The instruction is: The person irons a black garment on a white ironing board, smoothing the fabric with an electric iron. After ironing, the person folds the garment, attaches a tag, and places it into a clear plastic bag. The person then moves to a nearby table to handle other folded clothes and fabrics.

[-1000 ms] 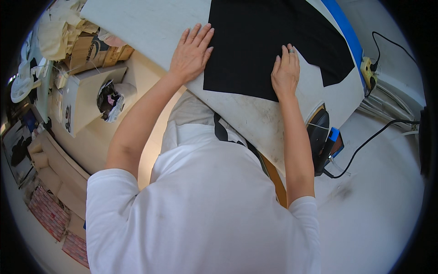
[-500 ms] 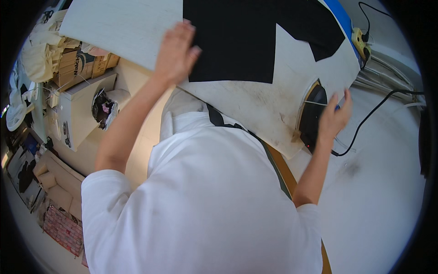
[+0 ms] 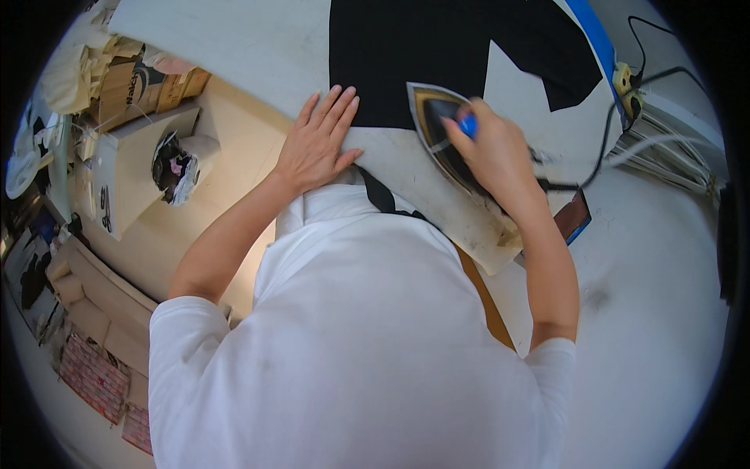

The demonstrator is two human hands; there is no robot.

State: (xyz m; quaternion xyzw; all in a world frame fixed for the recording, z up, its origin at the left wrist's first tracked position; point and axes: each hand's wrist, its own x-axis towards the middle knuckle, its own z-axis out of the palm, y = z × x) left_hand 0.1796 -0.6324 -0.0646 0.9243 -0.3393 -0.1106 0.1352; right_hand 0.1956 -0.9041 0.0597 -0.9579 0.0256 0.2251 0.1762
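A black garment [image 3: 406,55] lies spread on the pale board [image 3: 234,55], its sleeve reaching to the right. My left hand [image 3: 322,141] rests flat with fingers stretched out, fingertips over the garment's lower left corner. In my right hand [image 3: 494,148] is an iron [image 3: 428,117], the fingers wrapped round its handle, a bit of blue showing at the grip. The iron's pointed tip is over the garment's lower edge and its heel over the bare board. Whether its sole touches the cloth, I cannot tell.
A black cord [image 3: 601,148] runs from the iron toward a yellowish socket block [image 3: 623,78] at the right. Beside the board's right edge is a dark flat object [image 3: 574,215] with a blue edge. A cardboard box [image 3: 129,98] and a beige sofa [image 3: 101,301] are at the left.
My right hand has taken hold of the iron and carried it left from the board's right end to the garment. My left hand has come down flat at the garment's corner.
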